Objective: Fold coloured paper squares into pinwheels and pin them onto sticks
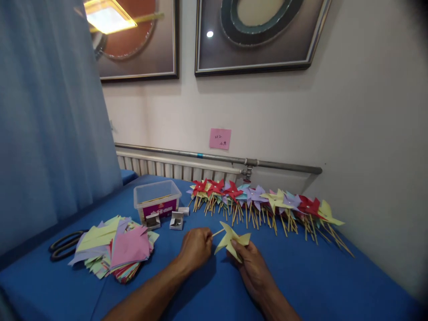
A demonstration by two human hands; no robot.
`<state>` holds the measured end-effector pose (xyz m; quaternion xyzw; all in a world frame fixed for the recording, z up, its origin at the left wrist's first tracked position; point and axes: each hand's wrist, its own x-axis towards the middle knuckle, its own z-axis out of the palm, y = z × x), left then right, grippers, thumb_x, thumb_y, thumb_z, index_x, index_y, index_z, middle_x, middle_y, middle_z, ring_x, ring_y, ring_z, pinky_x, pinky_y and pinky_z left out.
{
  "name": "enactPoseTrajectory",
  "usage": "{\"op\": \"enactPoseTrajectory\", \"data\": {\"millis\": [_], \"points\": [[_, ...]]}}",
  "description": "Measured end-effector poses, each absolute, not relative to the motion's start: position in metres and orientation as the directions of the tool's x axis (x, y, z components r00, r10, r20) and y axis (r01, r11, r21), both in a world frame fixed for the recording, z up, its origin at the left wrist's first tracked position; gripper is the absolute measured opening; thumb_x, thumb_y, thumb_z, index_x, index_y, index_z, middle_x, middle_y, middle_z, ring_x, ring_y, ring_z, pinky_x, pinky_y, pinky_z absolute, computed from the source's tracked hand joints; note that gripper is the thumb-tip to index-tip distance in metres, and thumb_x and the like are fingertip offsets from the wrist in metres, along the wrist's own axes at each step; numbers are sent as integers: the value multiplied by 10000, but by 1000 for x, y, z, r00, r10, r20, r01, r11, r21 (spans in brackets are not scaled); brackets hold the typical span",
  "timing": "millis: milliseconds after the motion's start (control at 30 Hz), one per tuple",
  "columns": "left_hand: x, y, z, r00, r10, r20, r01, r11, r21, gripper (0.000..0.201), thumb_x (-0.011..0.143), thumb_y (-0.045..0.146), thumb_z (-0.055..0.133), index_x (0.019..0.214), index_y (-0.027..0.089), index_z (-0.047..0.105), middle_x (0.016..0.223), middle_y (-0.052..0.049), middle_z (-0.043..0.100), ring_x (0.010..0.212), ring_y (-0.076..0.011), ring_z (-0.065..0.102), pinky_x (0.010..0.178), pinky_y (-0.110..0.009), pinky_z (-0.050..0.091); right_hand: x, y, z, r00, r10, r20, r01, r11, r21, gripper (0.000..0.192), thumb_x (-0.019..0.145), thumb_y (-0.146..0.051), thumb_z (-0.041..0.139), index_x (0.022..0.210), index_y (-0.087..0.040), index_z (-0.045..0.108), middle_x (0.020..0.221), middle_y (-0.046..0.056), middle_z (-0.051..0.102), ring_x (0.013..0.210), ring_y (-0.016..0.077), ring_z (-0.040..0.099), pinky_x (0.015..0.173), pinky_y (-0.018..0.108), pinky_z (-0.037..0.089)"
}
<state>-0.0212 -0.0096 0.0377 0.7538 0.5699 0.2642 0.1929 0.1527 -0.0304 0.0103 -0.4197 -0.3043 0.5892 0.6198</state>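
A: Nearest the camera: right hand (pixel 249 263) low on the blue table (pixel 334 285), fingers pinched on a yellow pinwheel (pixel 232 240).

B: Left?

A: Left hand (pixel 195 247) just beside it, curled closed on the thin wooden stick (pixel 217 232) that meets the pinwheel.

B: Surroundings?

A: Row of finished pinwheels (pixel 264 200) along the wall. Paper squares stack (pixel 117 247) to the left, scissors (pixel 63 245) beyond it. Clear plastic box (pixel 157 200) and small white boxes (pixel 176 220) behind the left hand.

pink note (pixel 220 138) handwriting, box label (pixel 159 208), both illegible
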Motion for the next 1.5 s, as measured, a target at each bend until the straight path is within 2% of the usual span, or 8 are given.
{"op": "enactPoseTrajectory", "data": {"millis": [167, 467, 800, 1033, 1333, 1500], "points": [[-8, -27, 39, 303, 942, 148, 754, -331, 567, 272, 913, 147, 481, 826, 198, 734, 825, -42, 746, 779, -164, 647, 665, -282, 307, 150, -32, 11, 145, 985, -89, -466, -12, -885, 516, 526, -414, 980, 912, -183, 727, 843, 33, 778, 823, 247, 729, 698, 333, 576], [-8, -26, 35, 284, 949, 133, 725, -304, 618, 290, 939, 210, 472, 888, 192, 757, 838, -56, 756, 767, -173, 649, 666, -281, 320, 151, -28, 5, 169, 982, -82, -465, 6, -885, 563, 524, -390, 969, 992, -183, 733, 860, 38, 786, 833, 261, 732, 702, 331, 562], [-7, -27, 35, 276, 955, 112, 716, -282, 638, 268, 930, 202, 495, 892, 190, 760, 803, -47, 749, 763, -173, 653, 660, -277, 314, 153, -28, 6, 148, 987, -69, -462, 7, -887, 495, 565, -418, 944, 947, -176, 741, 854, 54, 797, 842, 277, 741, 712, 341, 564], [-7, -28, 34, 276, 954, 117, 731, -287, 619, 265, 938, 215, 496, 899, 192, 757, 780, -42, 740, 718, -162, 632, 640, -275, 303, 153, -28, 7, 174, 982, -75, -468, 16, -884, 550, 520, -411, 958, 962, -169, 738, 792, 41, 785, 814, 280, 738, 694, 339, 559], [-6, -30, 38, 278, 956, 97, 748, -279, 602, 273, 929, 182, 492, 897, 196, 762, 794, -44, 742, 721, -164, 630, 646, -281, 300, 153, -28, 5, 165, 984, -63, -473, 23, -881, 482, 544, -418, 950, 897, -172, 733, 812, 47, 785, 826, 265, 735, 713, 332, 558], [-6, -31, 38, 270, 958, 100, 753, -275, 598, 269, 922, 184, 495, 883, 194, 762, 777, -43, 744, 701, -161, 630, 629, -279, 294, 153, -28, 6, 151, 987, -53, -470, 25, -882, 505, 554, -407, 945, 948, -160, 746, 813, 55, 788, 826, 273, 738, 708, 337, 559]]}}
